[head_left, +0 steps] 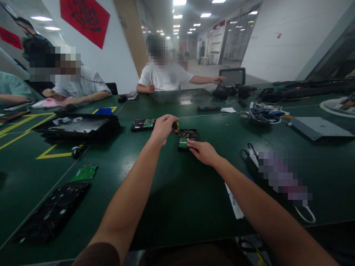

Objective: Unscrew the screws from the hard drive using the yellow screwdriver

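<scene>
A black hard drive (189,133) with a green circuit board (183,142) lies on the dark green table, ahead of me. My left hand (164,128) is closed around a short black-and-yellow tool (175,126), which looks like a screwdriver handle, beside the drive's upper left; its tip is hidden. The fingers of my right hand (203,150) press together on the near right edge of the drive, by the board. Just left of my left hand sits a second hard drive (142,125), its green board showing.
Black tray (80,125), loose green board (85,172) and black drive casings (55,210) lie left. To the right are a cable bundle (266,112), a grey metal box (321,127) and a strapped, blurred item (283,177). People sit across the table, one in a white shirt (172,79).
</scene>
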Motion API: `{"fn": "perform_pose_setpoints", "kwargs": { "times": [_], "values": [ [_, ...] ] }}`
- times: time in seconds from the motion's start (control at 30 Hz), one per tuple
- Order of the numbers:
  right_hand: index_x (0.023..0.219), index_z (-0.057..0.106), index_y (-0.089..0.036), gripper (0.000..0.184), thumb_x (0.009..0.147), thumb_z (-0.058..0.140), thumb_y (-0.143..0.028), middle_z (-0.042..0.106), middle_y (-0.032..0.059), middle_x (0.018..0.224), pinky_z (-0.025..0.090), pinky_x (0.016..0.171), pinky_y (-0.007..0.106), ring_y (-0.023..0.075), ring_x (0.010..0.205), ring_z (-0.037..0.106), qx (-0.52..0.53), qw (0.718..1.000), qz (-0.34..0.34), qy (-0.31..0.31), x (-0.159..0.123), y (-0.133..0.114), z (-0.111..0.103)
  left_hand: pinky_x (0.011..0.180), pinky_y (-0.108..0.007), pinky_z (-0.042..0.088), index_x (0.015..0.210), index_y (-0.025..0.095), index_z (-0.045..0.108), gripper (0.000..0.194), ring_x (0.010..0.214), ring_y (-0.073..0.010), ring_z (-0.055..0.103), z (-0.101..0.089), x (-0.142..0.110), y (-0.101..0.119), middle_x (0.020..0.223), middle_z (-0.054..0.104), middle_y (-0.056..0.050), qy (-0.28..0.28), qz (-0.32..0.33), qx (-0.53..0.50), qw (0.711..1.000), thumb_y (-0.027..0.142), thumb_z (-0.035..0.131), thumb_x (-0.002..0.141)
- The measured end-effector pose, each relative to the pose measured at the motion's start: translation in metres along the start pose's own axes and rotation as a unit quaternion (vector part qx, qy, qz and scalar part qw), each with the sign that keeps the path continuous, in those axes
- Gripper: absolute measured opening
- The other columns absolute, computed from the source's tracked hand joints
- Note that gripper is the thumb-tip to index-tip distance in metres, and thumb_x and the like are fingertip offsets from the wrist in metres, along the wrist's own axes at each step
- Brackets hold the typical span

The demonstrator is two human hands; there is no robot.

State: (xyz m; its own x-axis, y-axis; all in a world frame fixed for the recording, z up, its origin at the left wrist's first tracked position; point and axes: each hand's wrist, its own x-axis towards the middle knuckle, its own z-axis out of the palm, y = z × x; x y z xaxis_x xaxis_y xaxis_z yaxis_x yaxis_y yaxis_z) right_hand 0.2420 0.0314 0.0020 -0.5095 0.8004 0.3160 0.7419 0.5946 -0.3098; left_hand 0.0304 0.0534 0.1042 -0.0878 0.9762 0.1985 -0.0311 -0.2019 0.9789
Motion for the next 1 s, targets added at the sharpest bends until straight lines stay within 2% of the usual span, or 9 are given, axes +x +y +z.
{"fn": "perform_pose_setpoints", "kwargs": {
  "times": [0.17, 0.3, 0.43, 0.5, 0.67, 0.73, 0.87, 0.93, 1.0],
  "values": [
    [0.135, 0.067, -0.032, 0.035, 0.102, 0.054, -0.036, 0.061, -0.0008, 0.148, 0.054, 0.106, 0.045, 0.0256, 0.125, 0.066, 0.006, 1.0, 0.005, -0.003, 0.0003, -0.0015, -0.0017, 0.053, -0.024, 0.053, 0.083, 0.015, 0.069, 0.017, 0.08, -0.0196, 0.065, 0.0062, -0.0078, 0.0065, 0.086, 0.069, -0.01, -0.059, -0.025, -0.01, 0.998, 0.031, 0.066, 0.079],
    [0.135, 0.067, -0.031, 0.035, 0.102, 0.054, -0.035, 0.061, -0.0008, 0.148, 0.054, 0.107, 0.046, 0.0262, 0.126, 0.066, 0.004, 1.0, 0.007, -0.009, 0.0001, -0.0038, -0.0045, 0.058, -0.029, 0.057, 0.079, 0.016, 0.066, 0.013, 0.076, -0.0182, 0.063, 0.007, -0.0064, 0.0049, 0.082, 0.067, -0.008, -0.032, -0.02, -0.023, 0.999, 0.029, 0.066, 0.079],
    [0.135, 0.067, -0.032, 0.035, 0.102, 0.055, -0.035, 0.06, -0.0004, 0.148, 0.054, 0.107, 0.05, 0.0277, 0.125, 0.066, 0.004, 1.0, 0.015, -0.013, -0.0002, -0.0056, -0.0065, 0.057, -0.027, 0.057, 0.074, 0.018, 0.068, 0.011, 0.07, -0.0156, 0.057, 0.0032, -0.0024, 0.0025, 0.075, 0.061, -0.005, 0.007, 0.009, 0.026, 1.0, 0.028, 0.067, 0.079],
    [0.136, 0.066, -0.032, 0.036, 0.102, 0.055, -0.035, 0.06, -0.0003, 0.149, 0.053, 0.107, 0.049, 0.0274, 0.125, 0.066, 0.008, 1.0, 0.015, -0.015, -0.0001, -0.0057, -0.0065, 0.057, -0.027, 0.056, 0.076, 0.018, 0.069, 0.011, 0.072, -0.0163, 0.058, 0.0032, -0.0034, 0.004, 0.077, 0.062, -0.005, -0.005, 0.002, 0.024, 1.0, 0.028, 0.067, 0.079],
    [0.136, 0.066, -0.033, 0.036, 0.102, 0.054, -0.035, 0.061, -0.0012, 0.148, 0.053, 0.108, 0.045, 0.0257, 0.127, 0.065, 0.009, 1.0, 0.013, -0.009, 0.0004, -0.0034, -0.0034, 0.063, -0.031, 0.059, 0.083, 0.016, 0.068, 0.013, 0.081, -0.0196, 0.065, 0.0061, -0.0073, 0.0063, 0.084, 0.067, -0.009, -0.07, -0.046, -0.057, 0.995, 0.028, 0.067, 0.08],
    [0.135, 0.067, -0.032, 0.036, 0.102, 0.054, -0.035, 0.061, -0.001, 0.148, 0.053, 0.108, 0.046, 0.0259, 0.127, 0.065, 0.007, 1.0, 0.009, -0.006, 0.0004, -0.0024, -0.002, 0.064, -0.031, 0.059, 0.081, 0.015, 0.067, 0.015, 0.079, -0.0185, 0.064, 0.0055, -0.0053, 0.0035, 0.084, 0.066, -0.008, -0.052, -0.042, -0.063, 0.996, 0.03, 0.068, 0.079],
    [0.135, 0.067, -0.03, 0.035, 0.102, 0.053, -0.034, 0.061, -0.0004, 0.147, 0.053, 0.108, 0.045, 0.0254, 0.127, 0.065, 0.007, 1.0, -0.001, -0.002, 0.0003, -0.0016, -0.0009, 0.056, -0.026, 0.055, 0.078, 0.016, 0.07, 0.017, 0.075, -0.017, 0.059, 0.0025, -0.0008, -0.001, 0.081, 0.062, -0.006, 0.007, -0.008, 0.011, 1.0, 0.033, 0.068, 0.078],
    [0.135, 0.067, -0.031, 0.035, 0.102, 0.054, -0.035, 0.062, -0.0007, 0.147, 0.053, 0.108, 0.045, 0.0255, 0.127, 0.065, 0.005, 1.0, 0.001, -0.002, 0.0004, -0.0017, -0.0011, 0.055, -0.025, 0.053, 0.078, 0.016, 0.072, 0.019, 0.076, -0.0174, 0.059, 0.002, -0.0013, 0.0002, 0.082, 0.062, -0.006, 0.004, -0.003, 0.029, 1.0, 0.035, 0.066, 0.078],
    [0.134, 0.067, -0.032, 0.035, 0.102, 0.054, -0.035, 0.061, -0.0016, 0.147, 0.053, 0.108, 0.045, 0.0253, 0.127, 0.065, 0.005, 1.0, 0.004, -0.003, 0.0005, -0.0018, -0.0013, 0.056, -0.025, 0.054, 0.081, 0.016, 0.072, 0.02, 0.079, -0.0184, 0.061, 0.0025, -0.0035, 0.0027, 0.084, 0.065, -0.007, -0.029, -0.017, 0.013, 0.999, 0.035, 0.066, 0.079]
  ]
}}
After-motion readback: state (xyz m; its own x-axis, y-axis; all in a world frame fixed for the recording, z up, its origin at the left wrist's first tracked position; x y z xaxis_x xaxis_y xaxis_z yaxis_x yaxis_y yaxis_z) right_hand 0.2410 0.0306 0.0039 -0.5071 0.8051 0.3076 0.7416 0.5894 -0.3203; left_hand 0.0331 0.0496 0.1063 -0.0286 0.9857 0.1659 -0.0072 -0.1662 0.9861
